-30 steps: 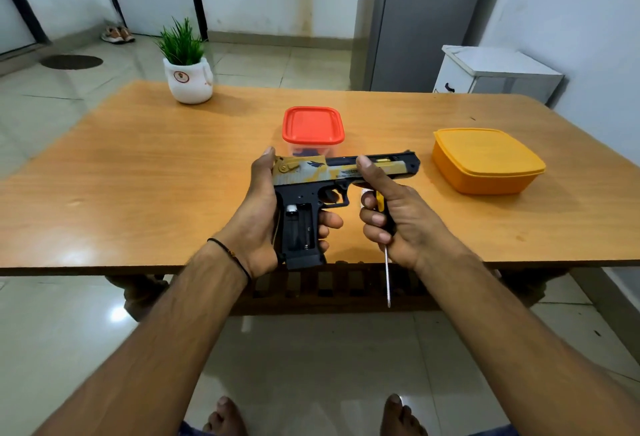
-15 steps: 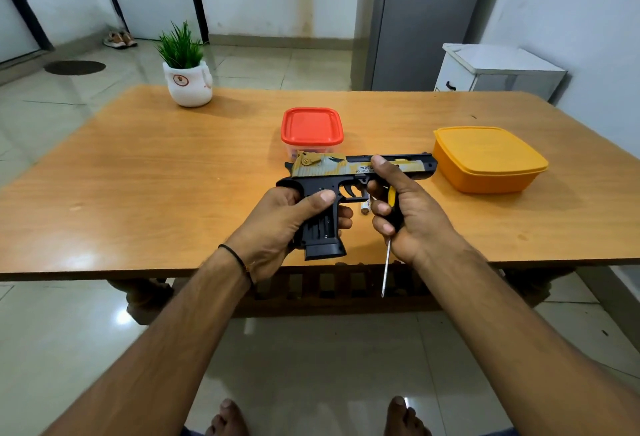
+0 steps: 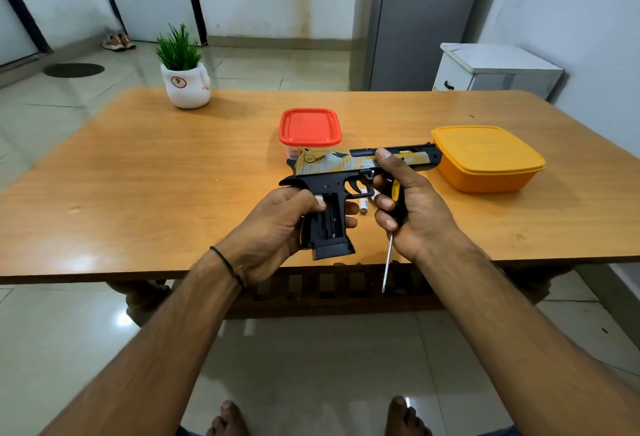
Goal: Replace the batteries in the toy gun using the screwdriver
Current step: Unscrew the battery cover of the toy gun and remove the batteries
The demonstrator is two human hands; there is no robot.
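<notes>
The black and gold toy gun [image 3: 341, 167] is held above the near edge of the wooden table [image 3: 145, 172], barrel pointing right. My left hand [image 3: 277, 228] grips its black handle, whose battery compartment [image 3: 329, 221] faces me uncovered; my thumb lies at its top over something white. My right hand [image 3: 412, 207] holds the screwdriver [image 3: 389, 252] by its yellow and black handle, shaft pointing down past the table edge, while the thumb and forefinger steady the gun's barrel. A white battery [image 3: 363, 205] lies on the table under the trigger guard, with another partly hidden beside it.
A red-lidded clear box [image 3: 310, 126] stands just behind the gun. An orange lidded box [image 3: 485, 158] sits to the right, close to the muzzle. A potted plant [image 3: 185, 79] stands at the far left of the table. My bare feet show on the tiled floor below.
The gun has been tipped and shifted right and away from me. My left hand moved lower round the handle, with its thumb now at the top of the compartment. My right hand still holds the screwdriver.
</notes>
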